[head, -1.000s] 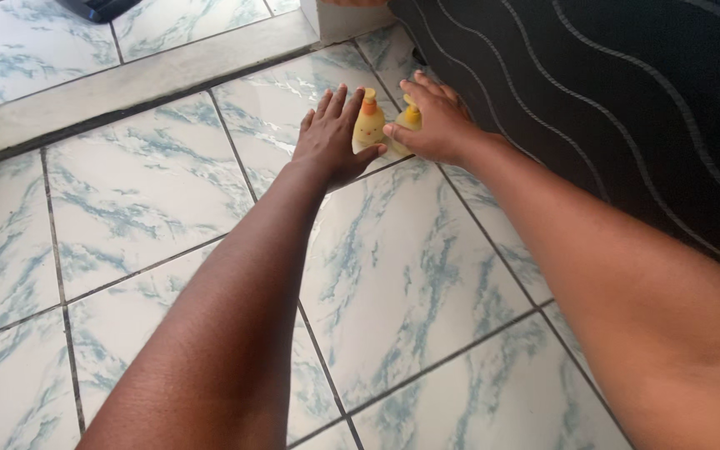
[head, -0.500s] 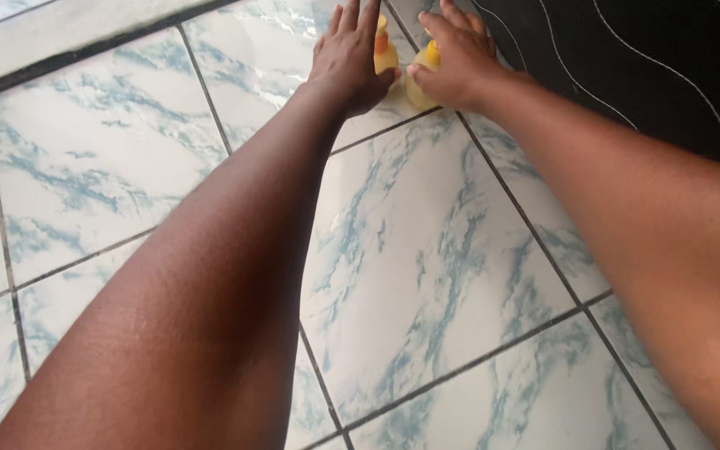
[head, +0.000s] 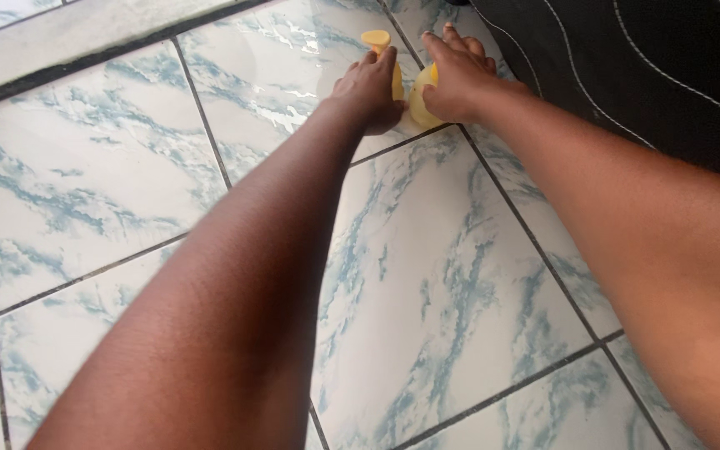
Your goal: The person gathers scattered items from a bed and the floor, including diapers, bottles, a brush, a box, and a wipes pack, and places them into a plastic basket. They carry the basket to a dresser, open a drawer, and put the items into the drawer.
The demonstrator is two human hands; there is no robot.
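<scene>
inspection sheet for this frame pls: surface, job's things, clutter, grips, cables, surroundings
surface: glossy white floor tiles with blue marbling and dark grout lines.
job's things: yellow object on the floor between both hands; a small yellow piece shows just beyond the fingers; its kind cannot be told.
clutter: nothing seen.
grips: left hand rests on the yellow object's left side; right hand wraps its right side.
cables: nothing seen.
surroundings: black fabric surface with thin white wavy lines at right; raised tiled step at top left.
</scene>
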